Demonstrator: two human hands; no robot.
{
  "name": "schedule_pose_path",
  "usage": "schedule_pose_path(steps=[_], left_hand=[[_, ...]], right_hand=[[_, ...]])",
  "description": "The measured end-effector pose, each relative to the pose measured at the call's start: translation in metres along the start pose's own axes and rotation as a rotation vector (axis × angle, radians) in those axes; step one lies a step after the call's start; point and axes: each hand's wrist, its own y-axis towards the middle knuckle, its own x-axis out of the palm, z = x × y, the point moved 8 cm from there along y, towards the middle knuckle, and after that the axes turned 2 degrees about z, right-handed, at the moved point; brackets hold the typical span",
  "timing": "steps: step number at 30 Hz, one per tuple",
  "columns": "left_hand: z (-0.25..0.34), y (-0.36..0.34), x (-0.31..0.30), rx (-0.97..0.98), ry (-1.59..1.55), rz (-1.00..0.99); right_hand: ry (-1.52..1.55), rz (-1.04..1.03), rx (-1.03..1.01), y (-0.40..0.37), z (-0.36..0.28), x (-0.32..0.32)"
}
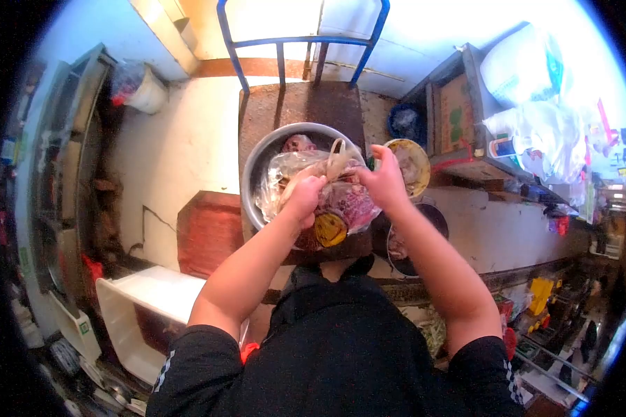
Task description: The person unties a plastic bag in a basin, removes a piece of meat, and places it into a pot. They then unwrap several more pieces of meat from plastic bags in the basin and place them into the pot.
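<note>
A wide metal basin (252,208) sits on a brown flatbed cart, with clear plastic bags of food in it. My left hand (306,198) is closed on a plastic bag (336,163), whose twisted pale top stands up between my hands. On the other side my right hand (386,181) has its fingertips at the same bag's edge, one finger raised. Pinkish-purple contents (351,203) show through the plastic below. A yellow piece (330,229) lies at the near rim, and a dark reddish chunk (299,144) lies at the far side.
The cart bed (264,108) has a blue handle (299,43) at its far end. A round yellowish tub (419,163) stands right of the basin, with a dark pan (431,226) nearer me. A white plastic bin (153,288) is at lower left. Shelving with bags (542,135) fills the right.
</note>
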Motion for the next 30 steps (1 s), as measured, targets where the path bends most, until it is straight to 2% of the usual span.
schedule_pose_path(steps=[1, 2, 3, 4, 5, 7, 9, 11, 14, 16, 26, 30], left_hand=[[0.005, -0.007, 0.004, 0.001, 0.002, 0.0], [0.008, -0.016, 0.005, -0.008, 0.061, 0.033], [0.008, -0.021, 0.005, -0.016, 0.121, 0.067], [0.005, -0.022, 0.008, -0.016, 0.125, 0.067], [0.005, -0.024, 0.009, 0.025, 0.084, 0.086], [0.003, -0.026, 0.015, 0.064, 0.05, 0.102], [0.01, -0.032, 0.014, 0.158, 0.047, 0.204], [0.015, -0.037, 0.016, 0.166, 0.069, 0.233], [0.022, -0.039, 0.015, 0.195, 0.083, 0.263], [0.027, -0.038, 0.014, 0.213, 0.08, 0.264], [0.038, -0.03, 0.01, 0.208, 0.122, 0.261], [0.04, -0.032, 0.014, 0.198, 0.125, 0.253]], right_hand=[[-0.343, 0.215, -0.224, -0.014, -0.01, -0.012], [-0.358, 0.051, -0.163, -0.021, 0.007, 0.005], [-0.388, -0.023, -0.258, -0.036, -0.002, 0.02], [-0.463, -0.226, -0.094, -0.049, 0.012, 0.038], [-0.527, -0.322, -0.122, -0.057, 0.03, 0.057], [-0.542, -0.311, -0.058, -0.061, 0.033, 0.066], [-0.55, -0.278, -0.074, -0.061, 0.033, 0.068], [-0.559, -0.244, -0.086, -0.061, 0.035, 0.071], [-0.611, -0.163, -0.184, -0.058, 0.038, 0.078], [-0.627, -0.081, -0.43, -0.059, 0.028, 0.083], [-0.688, -0.091, -0.323, -0.036, 0.025, 0.099], [-0.687, -0.132, -0.194, -0.023, 0.03, 0.099]])
